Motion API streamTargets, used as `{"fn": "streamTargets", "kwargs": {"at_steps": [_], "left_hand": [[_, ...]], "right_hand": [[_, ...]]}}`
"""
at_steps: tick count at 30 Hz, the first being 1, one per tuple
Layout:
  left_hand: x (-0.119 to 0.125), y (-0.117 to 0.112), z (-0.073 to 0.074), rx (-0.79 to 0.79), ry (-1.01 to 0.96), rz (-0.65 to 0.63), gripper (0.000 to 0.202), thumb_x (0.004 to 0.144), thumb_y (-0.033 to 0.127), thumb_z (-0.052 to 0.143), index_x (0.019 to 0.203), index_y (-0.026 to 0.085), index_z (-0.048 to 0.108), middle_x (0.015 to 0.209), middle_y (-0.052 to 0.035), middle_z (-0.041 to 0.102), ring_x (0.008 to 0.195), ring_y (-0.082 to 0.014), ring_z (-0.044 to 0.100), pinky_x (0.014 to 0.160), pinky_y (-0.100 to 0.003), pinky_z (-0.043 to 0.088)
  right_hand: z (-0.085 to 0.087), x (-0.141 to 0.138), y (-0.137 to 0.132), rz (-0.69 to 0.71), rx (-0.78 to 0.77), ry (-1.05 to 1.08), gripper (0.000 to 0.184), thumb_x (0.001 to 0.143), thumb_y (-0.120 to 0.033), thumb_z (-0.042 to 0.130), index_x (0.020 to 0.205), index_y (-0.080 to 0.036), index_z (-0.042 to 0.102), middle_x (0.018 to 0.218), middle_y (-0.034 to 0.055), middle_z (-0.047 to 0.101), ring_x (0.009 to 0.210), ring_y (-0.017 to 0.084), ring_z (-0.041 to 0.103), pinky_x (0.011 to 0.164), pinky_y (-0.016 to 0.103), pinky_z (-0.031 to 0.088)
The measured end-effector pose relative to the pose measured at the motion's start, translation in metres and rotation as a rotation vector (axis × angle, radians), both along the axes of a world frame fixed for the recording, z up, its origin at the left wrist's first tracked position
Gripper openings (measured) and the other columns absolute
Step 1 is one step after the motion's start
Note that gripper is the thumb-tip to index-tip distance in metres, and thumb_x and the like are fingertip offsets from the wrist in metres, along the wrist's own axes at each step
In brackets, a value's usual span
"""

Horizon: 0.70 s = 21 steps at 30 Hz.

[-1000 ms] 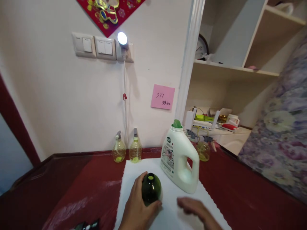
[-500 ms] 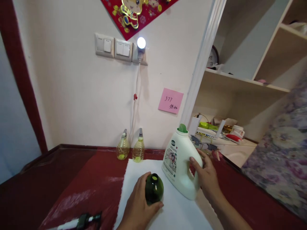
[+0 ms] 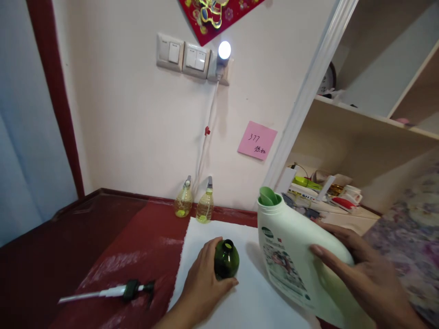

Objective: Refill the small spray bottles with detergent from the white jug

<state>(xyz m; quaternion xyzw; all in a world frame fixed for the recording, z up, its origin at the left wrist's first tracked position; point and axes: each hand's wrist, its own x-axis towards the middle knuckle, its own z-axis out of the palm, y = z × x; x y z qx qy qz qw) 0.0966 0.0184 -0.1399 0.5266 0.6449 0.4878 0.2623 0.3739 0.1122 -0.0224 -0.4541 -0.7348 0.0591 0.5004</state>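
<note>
My left hand [image 3: 204,278] wraps round a dark green bottle [image 3: 227,260], which stands upright on a white sheet [image 3: 247,297] with its neck uncovered. My right hand [image 3: 356,269] grips the handle of a large pale green detergent jug [image 3: 284,260]. The jug leans to the left, its uncapped mouth with a green pour spout [image 3: 268,196] above and to the right of the bottle. No liquid shows coming from it. On the red tabletop to the left lies a pump head [image 3: 130,289] with its white tube.
Two yellowish spray bottles [image 3: 205,205] stand by the wall behind the sheet. A pink note [image 3: 257,140] is stuck on the wall. At the right, shelves [image 3: 363,112] hold assorted items beside a floral curtain [image 3: 411,219].
My right hand has lifted the detergent jug and tipped it leftward, closer to me. My left hand keeps its hold on the green bottle. The whole view has tilted and shifted.
</note>
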Motion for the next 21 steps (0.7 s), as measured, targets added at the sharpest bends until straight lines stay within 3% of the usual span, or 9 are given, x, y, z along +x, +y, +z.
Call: {"fn": "streamTargets", "kwargs": {"at_steps": [3,7,11,14,21], "left_hand": [[0.0,0.0,-0.003,0.02,0.012,-0.003,0.082,0.066,0.018,0.076,0.142,0.019,0.045,0.147,-0.0148,0.052,0.136,-0.0315,0.048,0.116,-0.046,0.034],[0.0,0.001,-0.005,0.035,0.006,-0.01,0.082,0.066,0.017,0.077,0.141,0.02,0.046,0.146,-0.0137,0.053,0.135,-0.0315,0.049,0.115,-0.046,0.036],[0.0,0.001,-0.005,0.056,0.005,-0.01,0.08,0.066,0.017,0.078,0.14,0.021,0.046,0.144,-0.013,0.054,0.134,-0.0318,0.05,0.113,-0.047,0.038],[0.0,0.002,-0.005,0.075,0.008,-0.008,0.08,0.066,0.017,0.08,0.139,0.021,0.047,0.143,-0.0129,0.055,0.132,-0.0321,0.051,0.113,-0.047,0.038],[0.0,0.003,-0.006,0.087,0.003,-0.008,0.081,0.064,0.017,0.082,0.138,0.022,0.048,0.14,-0.0127,0.057,0.13,-0.0337,0.053,0.111,-0.048,0.04]], "right_hand": [[0.006,0.015,-0.017,0.06,0.039,-0.129,0.05,0.07,-0.067,0.077,0.103,-0.03,0.078,0.094,0.0028,0.081,0.068,0.026,0.075,0.05,0.028,0.059],[0.0,0.028,-0.028,0.123,0.113,-0.335,0.052,0.077,-0.065,0.074,0.117,-0.031,0.073,0.097,0.004,0.08,0.067,0.027,0.076,0.046,0.029,0.057],[-0.003,0.026,-0.032,0.207,0.203,-0.488,0.045,0.087,-0.061,0.069,0.123,-0.034,0.066,0.09,0.001,0.079,0.052,0.019,0.07,0.036,0.026,0.048],[0.001,0.018,-0.035,0.248,0.277,-0.575,0.039,0.093,-0.058,0.064,0.122,-0.033,0.064,0.082,-0.0014,0.077,0.043,0.015,0.063,0.036,0.026,0.048],[0.0,0.015,-0.032,0.269,0.374,-0.683,0.043,0.091,-0.052,0.066,0.129,-0.032,0.062,0.084,-0.001,0.075,0.06,0.019,0.073,0.046,0.025,0.055]]}}
